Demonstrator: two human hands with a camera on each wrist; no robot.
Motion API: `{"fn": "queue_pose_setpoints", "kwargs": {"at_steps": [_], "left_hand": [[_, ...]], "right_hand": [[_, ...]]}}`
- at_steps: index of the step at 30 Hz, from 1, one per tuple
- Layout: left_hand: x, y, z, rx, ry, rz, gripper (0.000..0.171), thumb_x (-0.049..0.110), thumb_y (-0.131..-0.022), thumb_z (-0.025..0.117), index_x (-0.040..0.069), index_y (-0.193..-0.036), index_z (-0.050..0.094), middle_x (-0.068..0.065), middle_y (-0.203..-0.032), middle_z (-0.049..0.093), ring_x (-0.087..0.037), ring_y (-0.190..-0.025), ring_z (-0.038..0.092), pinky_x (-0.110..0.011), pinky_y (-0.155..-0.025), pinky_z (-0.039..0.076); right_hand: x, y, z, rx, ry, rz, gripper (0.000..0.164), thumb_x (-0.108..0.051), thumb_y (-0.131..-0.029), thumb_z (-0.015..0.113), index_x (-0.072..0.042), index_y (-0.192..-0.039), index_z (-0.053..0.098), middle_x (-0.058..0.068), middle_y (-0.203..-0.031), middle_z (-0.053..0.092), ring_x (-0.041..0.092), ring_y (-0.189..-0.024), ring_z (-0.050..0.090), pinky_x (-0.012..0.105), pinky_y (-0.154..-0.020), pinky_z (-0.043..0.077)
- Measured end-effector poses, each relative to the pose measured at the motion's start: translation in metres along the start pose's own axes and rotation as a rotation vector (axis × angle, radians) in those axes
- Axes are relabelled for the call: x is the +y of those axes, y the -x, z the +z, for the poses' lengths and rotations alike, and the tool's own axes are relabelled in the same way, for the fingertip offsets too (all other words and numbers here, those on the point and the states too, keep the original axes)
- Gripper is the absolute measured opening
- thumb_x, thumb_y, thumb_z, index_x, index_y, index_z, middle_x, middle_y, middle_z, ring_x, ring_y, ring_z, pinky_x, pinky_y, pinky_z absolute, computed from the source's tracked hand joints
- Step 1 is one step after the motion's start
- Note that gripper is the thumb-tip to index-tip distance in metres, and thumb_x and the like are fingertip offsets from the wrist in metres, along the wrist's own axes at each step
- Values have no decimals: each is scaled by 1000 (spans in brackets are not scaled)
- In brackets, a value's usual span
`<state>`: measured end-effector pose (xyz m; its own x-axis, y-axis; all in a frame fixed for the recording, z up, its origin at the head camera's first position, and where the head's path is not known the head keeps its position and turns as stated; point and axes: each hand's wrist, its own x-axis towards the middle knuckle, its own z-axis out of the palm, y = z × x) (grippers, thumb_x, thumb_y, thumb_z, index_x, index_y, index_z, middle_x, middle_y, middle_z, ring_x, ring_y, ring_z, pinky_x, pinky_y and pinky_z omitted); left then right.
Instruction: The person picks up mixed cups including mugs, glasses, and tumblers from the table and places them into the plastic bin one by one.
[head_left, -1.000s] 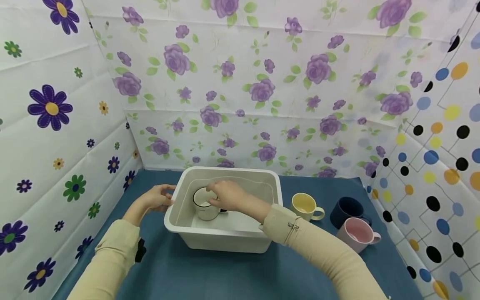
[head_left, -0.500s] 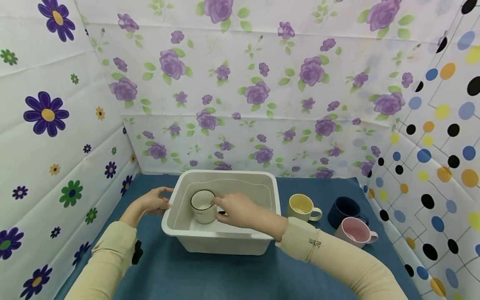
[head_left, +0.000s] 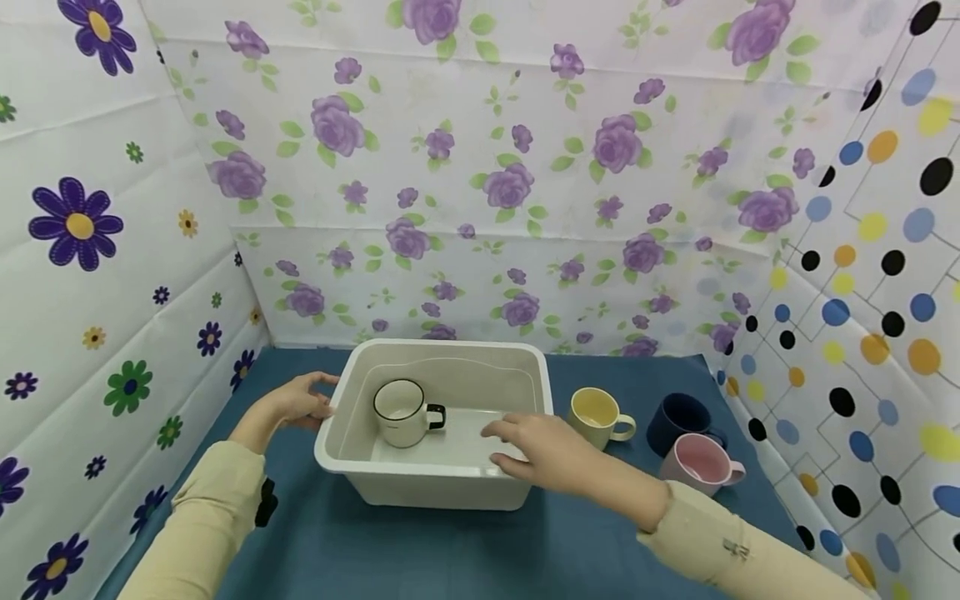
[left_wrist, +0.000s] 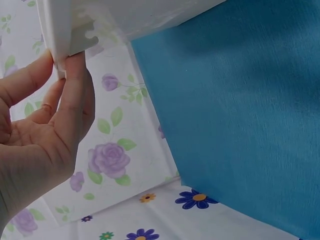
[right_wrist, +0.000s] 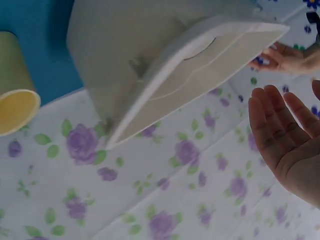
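Observation:
A white mug [head_left: 402, 427] with a black rim and black handle stands upright inside the white plastic tub [head_left: 450, 492], toward its left end. My left hand [head_left: 296, 402] pinches the tub's left rim between thumb and fingers; the left wrist view shows the thumb and fingers of that hand [left_wrist: 60, 107] closing on the rim's edge. Over the tub's front right part is my right hand [head_left: 551, 450], holding nothing. Its fingers are relaxed and parted from the thumb. In the right wrist view this hand [right_wrist: 287, 135] appears with bare palm, apart from the tub.
To the tub's right stands a yellow mug [head_left: 597, 419]. A navy mug [head_left: 681, 423] and a pink mug [head_left: 701, 464] stand close together farther right. All rest on a blue-covered table [head_left: 420, 554]. Patterned cloth walls [head_left: 450, 275] enclose the back and both sides.
My right hand has let go of the white mug and drawn back to the right, uncovering its black handle. My left hand stays at the tub's rim. The head view has shifted slightly.

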<state>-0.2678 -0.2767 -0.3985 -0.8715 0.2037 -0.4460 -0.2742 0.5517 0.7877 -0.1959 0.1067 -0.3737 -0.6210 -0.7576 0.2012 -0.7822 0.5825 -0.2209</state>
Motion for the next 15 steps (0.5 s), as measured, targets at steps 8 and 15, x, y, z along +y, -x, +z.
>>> {"fn": "queue_pose_setpoints", "kwargs": {"at_steps": [8,15], "left_hand": [[-2,1,0,11,-8,-2,67,-2,-90,57,-6,-145,19,-21,-106,58,-15,-79,65,-35,-74,58],[-3,0,2,11,28,15,69,-1,-90,57,-6,-146,17,-18,-103,59,-15,-79,65,-34,-74,57]], "right_hand": [[45,50,-8,140,-175,177,28,-20,-91,62,-11,-117,63,-3,-93,66,8,-81,61,23,-66,53],[80,87,-5,189,-126,292,26,-20,-90,64,-12,-114,64,-4,-91,66,7,-79,62,23,-67,54]]}}
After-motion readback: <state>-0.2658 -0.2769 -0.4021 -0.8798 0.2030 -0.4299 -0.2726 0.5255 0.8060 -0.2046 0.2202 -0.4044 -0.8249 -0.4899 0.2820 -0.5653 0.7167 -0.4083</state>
